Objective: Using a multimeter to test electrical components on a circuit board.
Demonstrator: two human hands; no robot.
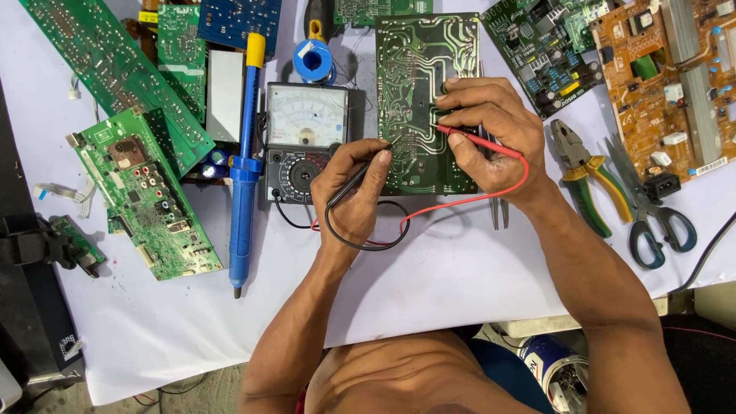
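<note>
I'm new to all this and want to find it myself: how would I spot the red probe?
Start at the dial meter in the middle of the white table. Right of it lies a green circuit board, and the right hand presses the red probe onto it. The left hand's probe is black.

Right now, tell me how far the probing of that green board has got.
Done: the analog multimeter is set beside the green circuit board, which lies solder side up. In hand: the left hand holds the black probe and the right hand the red probe, tips on the traces. Left: most of the board; the reading is illegible.
</note>
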